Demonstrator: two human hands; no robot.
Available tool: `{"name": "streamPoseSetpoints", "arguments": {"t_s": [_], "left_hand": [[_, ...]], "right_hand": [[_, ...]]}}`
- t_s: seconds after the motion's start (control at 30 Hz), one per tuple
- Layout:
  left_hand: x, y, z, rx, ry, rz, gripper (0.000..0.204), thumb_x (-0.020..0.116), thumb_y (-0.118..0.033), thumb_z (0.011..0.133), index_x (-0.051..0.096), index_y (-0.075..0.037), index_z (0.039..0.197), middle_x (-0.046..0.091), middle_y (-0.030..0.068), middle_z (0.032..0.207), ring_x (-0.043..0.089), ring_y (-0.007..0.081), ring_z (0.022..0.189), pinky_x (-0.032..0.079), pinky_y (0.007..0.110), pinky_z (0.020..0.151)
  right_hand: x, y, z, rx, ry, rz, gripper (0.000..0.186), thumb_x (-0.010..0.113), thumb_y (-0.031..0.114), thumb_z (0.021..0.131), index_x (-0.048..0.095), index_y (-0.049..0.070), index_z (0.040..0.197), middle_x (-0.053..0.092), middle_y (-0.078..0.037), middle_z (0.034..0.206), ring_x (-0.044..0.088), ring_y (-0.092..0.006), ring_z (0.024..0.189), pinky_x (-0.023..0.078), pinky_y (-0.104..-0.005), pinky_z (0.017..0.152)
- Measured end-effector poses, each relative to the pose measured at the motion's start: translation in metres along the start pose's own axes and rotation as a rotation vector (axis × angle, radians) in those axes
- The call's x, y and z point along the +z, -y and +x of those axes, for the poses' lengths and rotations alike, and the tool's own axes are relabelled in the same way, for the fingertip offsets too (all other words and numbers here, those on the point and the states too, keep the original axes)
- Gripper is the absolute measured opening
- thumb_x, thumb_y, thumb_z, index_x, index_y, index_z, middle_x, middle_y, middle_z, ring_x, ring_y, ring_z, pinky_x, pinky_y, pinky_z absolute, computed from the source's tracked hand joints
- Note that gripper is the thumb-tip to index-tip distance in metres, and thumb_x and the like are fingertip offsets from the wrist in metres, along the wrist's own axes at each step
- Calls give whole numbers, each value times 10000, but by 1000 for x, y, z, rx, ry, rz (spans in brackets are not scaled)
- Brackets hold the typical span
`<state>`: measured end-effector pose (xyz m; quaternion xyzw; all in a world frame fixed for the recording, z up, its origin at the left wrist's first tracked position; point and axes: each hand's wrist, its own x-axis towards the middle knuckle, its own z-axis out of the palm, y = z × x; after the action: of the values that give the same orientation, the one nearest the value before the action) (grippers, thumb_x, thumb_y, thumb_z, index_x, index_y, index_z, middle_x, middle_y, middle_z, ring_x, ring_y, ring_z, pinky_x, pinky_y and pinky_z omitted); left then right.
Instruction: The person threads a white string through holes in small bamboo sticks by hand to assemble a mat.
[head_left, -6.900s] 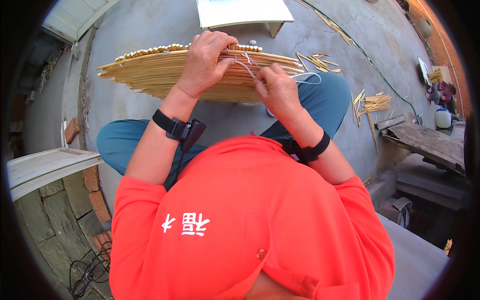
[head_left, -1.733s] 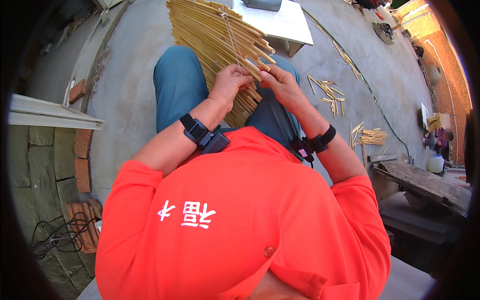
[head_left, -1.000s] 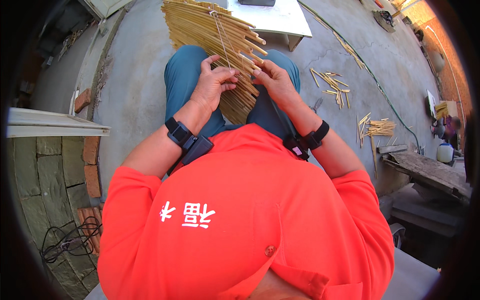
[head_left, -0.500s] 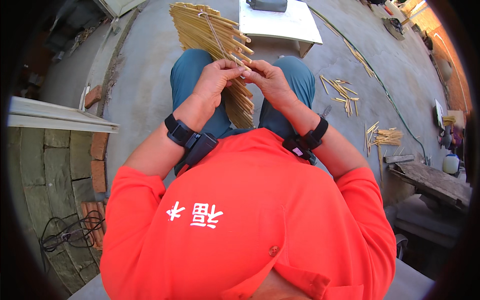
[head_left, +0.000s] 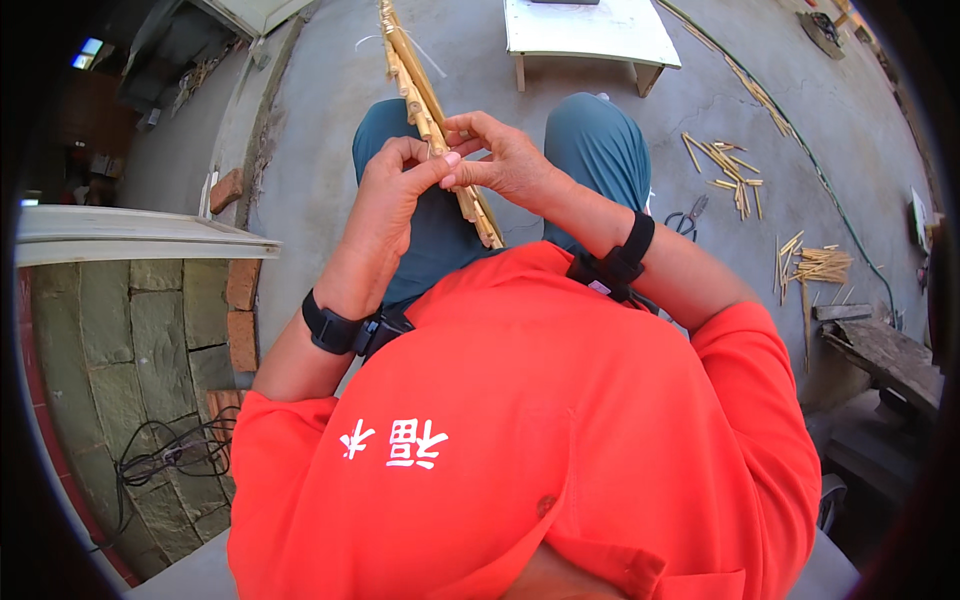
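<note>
A panel of yellow reed stalks [head_left: 407,82], joined side by side, stands nearly edge-on between my knees, its cut ends facing me. A thin pale string [head_left: 428,58] sticks out from its far part. My left hand [head_left: 390,190] pinches the edge of the panel from the left, thumb and fingers together. From the right, my right hand [head_left: 505,162] grips the same edge, its thumb close to the left thumb and its index finger bent over the stalks. Whatever lies between the fingertips is too small to make out.
A low white table [head_left: 590,35] stands ahead. Loose cut stalks [head_left: 735,170] and a stalk bundle [head_left: 820,265] lie right on the concrete floor, near a dark-handled hand tool [head_left: 688,216] and a green hose [head_left: 800,150]. Left are a white frame [head_left: 140,240], bricks [head_left: 242,285] and black cable [head_left: 165,455].
The reed panel has turned from showing its broad face to nearly edge-on. My hands have moved slightly left and down with it. The whole view has shifted a little.
</note>
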<state>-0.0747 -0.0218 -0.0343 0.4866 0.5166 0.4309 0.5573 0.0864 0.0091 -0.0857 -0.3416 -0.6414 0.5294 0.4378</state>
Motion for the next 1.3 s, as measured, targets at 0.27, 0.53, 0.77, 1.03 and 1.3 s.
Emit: {"name": "streamPoseSetpoints", "arguments": {"t_s": [0.27, 0.53, 0.77, 1.03, 1.3], "left_hand": [[-18, -25, -15, -14, 109, 79, 225, 681, -15, 724, 547, -26, 905, 587, 61, 926, 556, 121, 858, 453, 265, 785], [-18, 8, -21, 146, -25, 98, 204, 664, 15, 747, 551, -24, 912, 534, 9, 888, 540, 102, 830, 450, 238, 758], [-15, 16, -32, 389, -107, 406, 173, 664, 38, 768, 520, -5, 854, 486, 2, 870, 518, 77, 767, 449, 211, 677], [-16, 22, -34, 304, -93, -5, 199, 646, 49, 784, 528, -16, 930, 542, 20, 907, 539, 89, 816, 469, 230, 732], [-16, 41, -4, 135, 25, -113, 168, 598, -125, 881, 570, -11, 1001, 596, 28, 907, 562, 91, 817, 466, 232, 704]], "right_hand": [[-8, 20, 0, -82, 226, -75, 591, 796, 181, 697, 511, 57, 1200, 549, -48, 1053, 515, -159, 1009, 495, -285, 798], [-3, 5, 12, -142, 251, -55, 453, 780, 169, 710, 548, 57, 1083, 541, -24, 1005, 516, -125, 964, 489, -273, 717], [0, -1, 9, -277, 360, -167, 399, 784, 164, 707, 531, 60, 997, 503, -27, 883, 524, -118, 856, 482, -247, 668], [-4, 8, 4, -176, 278, -97, 488, 766, 153, 735, 512, 74, 1144, 508, -7, 873, 526, -93, 806, 477, -232, 676], [-9, -7, 14, -14, 260, 237, 114, 574, 96, 897, 560, 45, 999, 572, 13, 848, 543, -59, 775, 474, -216, 672]]}}
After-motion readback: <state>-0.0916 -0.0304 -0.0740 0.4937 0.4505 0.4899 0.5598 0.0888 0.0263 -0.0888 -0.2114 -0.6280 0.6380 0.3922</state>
